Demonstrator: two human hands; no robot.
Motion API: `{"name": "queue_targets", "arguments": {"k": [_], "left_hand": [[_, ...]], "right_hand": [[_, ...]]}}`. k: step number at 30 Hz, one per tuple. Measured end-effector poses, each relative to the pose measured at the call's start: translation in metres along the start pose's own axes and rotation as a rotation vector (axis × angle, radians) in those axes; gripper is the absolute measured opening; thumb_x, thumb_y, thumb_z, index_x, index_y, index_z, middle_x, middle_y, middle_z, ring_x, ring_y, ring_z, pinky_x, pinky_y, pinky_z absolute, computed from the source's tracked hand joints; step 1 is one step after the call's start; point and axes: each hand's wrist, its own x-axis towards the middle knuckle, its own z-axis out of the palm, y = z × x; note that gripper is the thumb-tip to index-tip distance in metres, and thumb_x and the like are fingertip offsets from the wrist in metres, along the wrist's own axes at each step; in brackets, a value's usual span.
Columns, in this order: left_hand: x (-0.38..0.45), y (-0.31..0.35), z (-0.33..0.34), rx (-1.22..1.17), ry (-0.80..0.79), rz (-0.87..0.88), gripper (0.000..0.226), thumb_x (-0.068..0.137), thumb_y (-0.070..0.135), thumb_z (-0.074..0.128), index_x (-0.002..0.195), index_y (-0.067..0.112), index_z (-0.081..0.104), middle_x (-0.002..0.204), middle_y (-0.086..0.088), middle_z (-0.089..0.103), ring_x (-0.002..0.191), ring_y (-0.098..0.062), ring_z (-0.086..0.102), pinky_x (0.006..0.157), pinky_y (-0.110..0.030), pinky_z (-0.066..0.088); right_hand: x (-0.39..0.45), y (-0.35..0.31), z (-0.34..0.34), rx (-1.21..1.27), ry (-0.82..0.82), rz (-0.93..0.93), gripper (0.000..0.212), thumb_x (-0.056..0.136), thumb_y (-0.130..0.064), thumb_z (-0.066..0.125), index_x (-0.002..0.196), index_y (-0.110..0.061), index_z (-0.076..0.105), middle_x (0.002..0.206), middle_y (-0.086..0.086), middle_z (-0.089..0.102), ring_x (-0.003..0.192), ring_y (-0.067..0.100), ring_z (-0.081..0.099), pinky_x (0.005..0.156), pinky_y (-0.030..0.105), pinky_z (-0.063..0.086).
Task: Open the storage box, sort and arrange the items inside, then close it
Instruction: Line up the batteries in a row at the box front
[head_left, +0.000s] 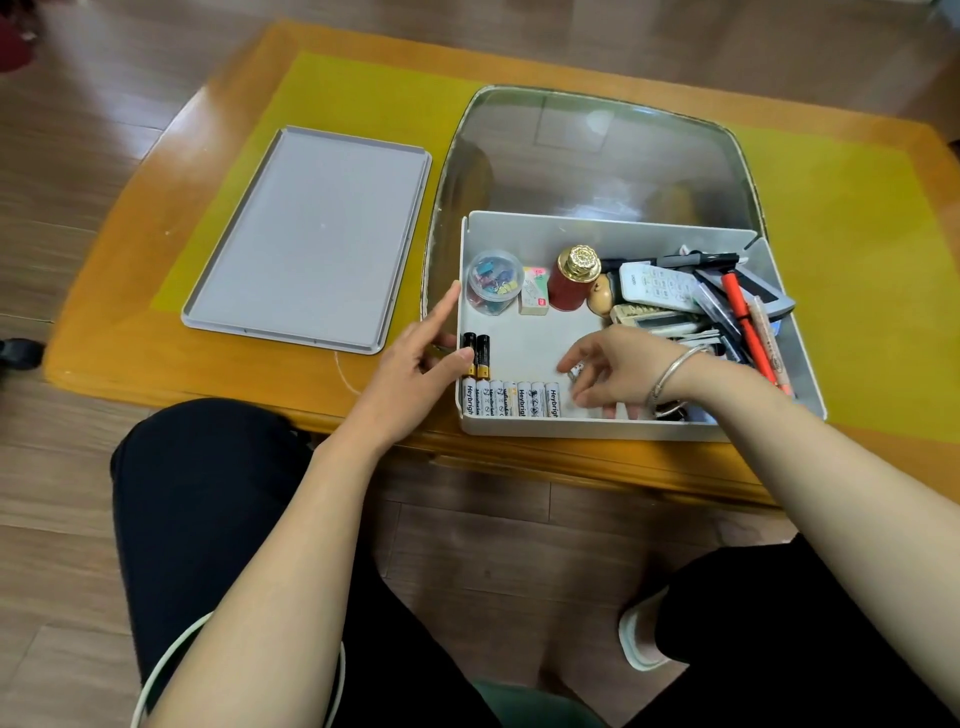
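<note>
The white storage box (524, 228) stands open on the table with its clear dome cover (597, 150) tipped up behind it. Along its front wall lies a row of white batteries (511, 399); two black batteries (477, 354) lie at the left wall. My left hand (418, 364) rests at the box's left wall, thumb touching a black battery, fingers straight. My right hand (608, 374) reaches into the box and pinches a small white item (575, 371), probably a battery. Remotes (657, 286), pens (743, 317), a red jar (571, 278) and a clip tub (493, 280) sit further back.
A grey tray lid (306, 239) lies flat on the table left of the box. The yellow mat (363, 104) covers the wooden table (104, 291). My knees are below the table's front edge.
</note>
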Motion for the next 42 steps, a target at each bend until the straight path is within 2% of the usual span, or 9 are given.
{"name": "queue_targets", "arguments": {"k": [2, 6, 9, 15, 19, 25, 30, 34, 42], "left_hand": [[0.000, -0.001, 0.000, -0.001, 0.004, 0.005, 0.063, 0.094, 0.037, 0.053, 0.141, 0.061, 0.018, 0.121, -0.003, 0.053, 0.104, -0.024, 0.055, 0.090, -0.039, 0.052], [0.001, -0.003, 0.000, 0.010, 0.009, 0.009, 0.062, 0.094, 0.039, 0.052, 0.141, 0.062, 0.017, 0.122, -0.002, 0.052, 0.105, -0.022, 0.055, 0.089, -0.034, 0.052], [0.001, -0.003, 0.000, 0.009, 0.008, 0.017, 0.062, 0.094, 0.038, 0.053, 0.141, 0.061, 0.018, 0.122, -0.002, 0.052, 0.106, -0.023, 0.055, 0.090, -0.038, 0.052], [0.000, -0.001, -0.001, 0.013, 0.000, 0.013, 0.063, 0.095, 0.038, 0.053, 0.142, 0.060, 0.018, 0.125, -0.003, 0.052, 0.108, -0.023, 0.055, 0.091, -0.041, 0.052], [-0.001, 0.000, -0.001, 0.003, 0.000, 0.007, 0.063, 0.095, 0.038, 0.053, 0.142, 0.059, 0.018, 0.124, -0.003, 0.051, 0.108, -0.024, 0.054, 0.092, -0.041, 0.051], [0.000, -0.001, 0.000, -0.004, -0.002, 0.004, 0.063, 0.095, 0.037, 0.053, 0.142, 0.060, 0.018, 0.129, -0.003, 0.049, 0.111, -0.024, 0.053, 0.092, -0.040, 0.052], [0.000, -0.001, -0.001, -0.006, 0.000, 0.006, 0.063, 0.095, 0.037, 0.053, 0.141, 0.061, 0.018, 0.127, -0.002, 0.049, 0.109, -0.023, 0.054, 0.091, -0.039, 0.052], [-0.001, 0.000, -0.001, -0.006, -0.003, 0.006, 0.063, 0.095, 0.037, 0.053, 0.141, 0.060, 0.018, 0.123, -0.001, 0.051, 0.106, -0.023, 0.055, 0.090, -0.040, 0.052], [0.000, 0.000, -0.001, 0.000, -0.003, 0.004, 0.063, 0.095, 0.038, 0.053, 0.143, 0.059, 0.017, 0.127, 0.001, 0.049, 0.110, -0.023, 0.054, 0.090, -0.036, 0.052]], "right_hand": [[-0.010, 0.006, -0.011, 0.012, 0.081, -0.004, 0.029, 0.082, -0.004, 0.066, 0.108, -0.015, 0.059, 0.078, -0.001, 0.069, 0.049, 0.008, 0.060, 0.040, 0.023, 0.048], [-0.033, 0.022, -0.028, -0.141, 0.281, 0.013, 0.026, 0.080, -0.005, 0.069, 0.104, -0.012, 0.066, 0.078, -0.002, 0.070, 0.075, 0.011, 0.064, 0.083, 0.029, 0.052], [-0.046, 0.033, -0.030, -0.184, 0.254, 0.107, 0.023, 0.082, -0.006, 0.067, 0.103, -0.014, 0.066, 0.086, 0.000, 0.069, 0.088, 0.018, 0.065, 0.092, 0.033, 0.049], [-0.044, 0.034, -0.019, -0.291, 0.068, 0.234, 0.028, 0.085, -0.015, 0.065, 0.112, -0.018, 0.065, 0.099, 0.001, 0.062, 0.099, 0.021, 0.061, 0.089, 0.026, 0.046], [-0.038, 0.032, -0.015, -0.329, 0.031, 0.266, 0.034, 0.084, -0.025, 0.066, 0.118, -0.021, 0.063, 0.116, 0.001, 0.061, 0.105, 0.020, 0.058, 0.094, 0.027, 0.045], [-0.034, 0.025, -0.012, -0.320, -0.026, 0.238, 0.032, 0.086, -0.027, 0.064, 0.118, -0.024, 0.064, 0.122, -0.001, 0.060, 0.109, 0.018, 0.057, 0.099, 0.030, 0.044], [-0.023, 0.015, -0.005, -0.370, -0.018, 0.229, 0.023, 0.087, -0.018, 0.061, 0.108, -0.023, 0.069, 0.113, -0.001, 0.065, 0.098, 0.016, 0.059, 0.086, 0.022, 0.046], [-0.008, 0.005, 0.006, -0.445, 0.073, 0.238, 0.016, 0.084, -0.017, 0.061, 0.097, -0.019, 0.071, 0.103, 0.003, 0.068, 0.095, 0.023, 0.063, 0.085, 0.029, 0.051], [0.011, 0.006, 0.018, -0.528, 0.222, 0.260, 0.030, 0.073, -0.030, 0.071, 0.091, -0.010, 0.058, 0.085, 0.008, 0.054, 0.079, 0.027, 0.053, 0.069, 0.028, 0.044]]}}
